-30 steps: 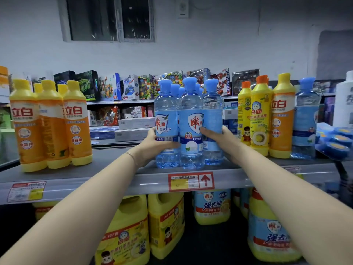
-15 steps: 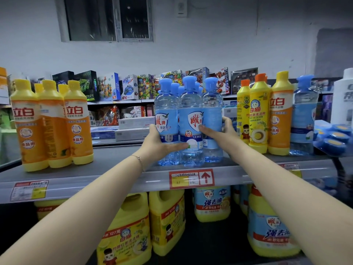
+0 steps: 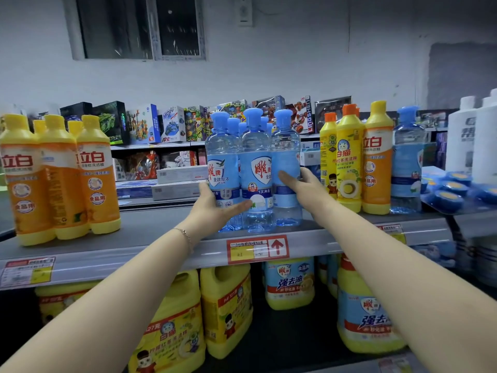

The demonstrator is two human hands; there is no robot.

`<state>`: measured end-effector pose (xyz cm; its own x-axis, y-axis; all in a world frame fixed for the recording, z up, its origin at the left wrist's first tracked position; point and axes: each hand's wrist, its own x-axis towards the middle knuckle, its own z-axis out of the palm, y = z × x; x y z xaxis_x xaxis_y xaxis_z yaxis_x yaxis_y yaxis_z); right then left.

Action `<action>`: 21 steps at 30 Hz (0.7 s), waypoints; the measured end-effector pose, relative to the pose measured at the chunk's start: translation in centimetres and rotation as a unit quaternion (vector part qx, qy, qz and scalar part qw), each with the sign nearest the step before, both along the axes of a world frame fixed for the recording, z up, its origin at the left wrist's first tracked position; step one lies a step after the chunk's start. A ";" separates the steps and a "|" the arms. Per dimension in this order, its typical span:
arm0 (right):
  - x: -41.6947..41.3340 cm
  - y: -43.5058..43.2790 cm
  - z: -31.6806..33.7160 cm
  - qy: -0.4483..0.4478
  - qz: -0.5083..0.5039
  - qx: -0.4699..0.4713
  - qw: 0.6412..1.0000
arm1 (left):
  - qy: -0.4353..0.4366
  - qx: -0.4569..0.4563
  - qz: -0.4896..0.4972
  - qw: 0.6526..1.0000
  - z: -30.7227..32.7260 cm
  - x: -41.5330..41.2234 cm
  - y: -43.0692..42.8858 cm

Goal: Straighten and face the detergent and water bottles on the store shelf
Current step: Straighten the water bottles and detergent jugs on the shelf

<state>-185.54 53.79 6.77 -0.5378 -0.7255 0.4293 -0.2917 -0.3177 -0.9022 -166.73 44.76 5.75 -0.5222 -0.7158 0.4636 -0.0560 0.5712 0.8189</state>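
Observation:
Three clear blue-capped bottles stand together on the grey shelf, with more blue caps behind them. My left hand grips the left bottle, thumb lying across the front towards the middle bottle. My right hand holds the right bottle, thumb on its front and fingers round its right side. The left and middle labels face front; the right bottle's label is turned away. Orange detergent bottles stand at the left, and more at the right.
A lone blue bottle stands past the right orange bottles, then white bottles and round blue pucks. A red price tag marks the shelf edge. Yellow jugs fill the shelf below. Toy boxes line the aisle behind.
Both hands stay on the blue bottle cluster. My right hand has crept a little higher on the right bottle. The bottles have barely shifted.

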 end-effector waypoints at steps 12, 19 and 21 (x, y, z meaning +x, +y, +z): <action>-0.5 1.7 -1.0 -0.009 0.081 -0.017 0.997 | -0.021 -0.041 0.012 0.999 -0.3 0.0 0.2; -0.5 1.8 -1.1 0.001 0.110 0.000 0.994 | -0.023 -0.043 0.016 0.999 -0.4 0.0 0.1; -1.0 2.3 -1.2 -0.010 0.129 -0.003 0.992 | -0.024 -0.042 0.011 0.999 -0.4 0.0 0.1</action>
<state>-186.58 56.08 5.61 -0.3439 -0.8372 0.4252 -0.1825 -0.3846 -0.9049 -166.72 44.91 5.36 -0.5296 -0.6874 0.4971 -0.1067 0.6353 0.7648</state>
